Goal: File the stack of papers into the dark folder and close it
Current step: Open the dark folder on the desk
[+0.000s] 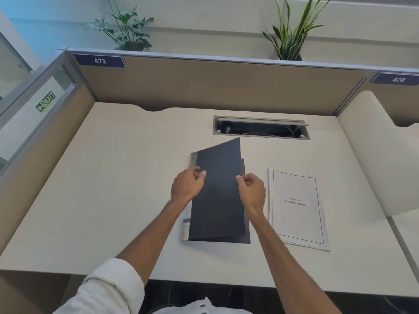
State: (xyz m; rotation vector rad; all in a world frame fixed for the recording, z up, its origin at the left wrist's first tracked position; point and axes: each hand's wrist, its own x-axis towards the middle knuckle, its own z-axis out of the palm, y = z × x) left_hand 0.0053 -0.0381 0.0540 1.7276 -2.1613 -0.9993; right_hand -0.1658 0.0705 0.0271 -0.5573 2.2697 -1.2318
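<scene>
right hand (251,189) fingers pinching dark folder (217,200) cover edge — left hand (187,184) curled, papers (297,207) beside

Single head-worn wide-angle cam, looking steeply down and fwd over a cream-white cubicle desk (118,177), close above both forearms. Frame runs from the wearer's white shirt sleeve (108,288) at bottom to the tan partition panel (215,85) up top; edges bow.
</scene>
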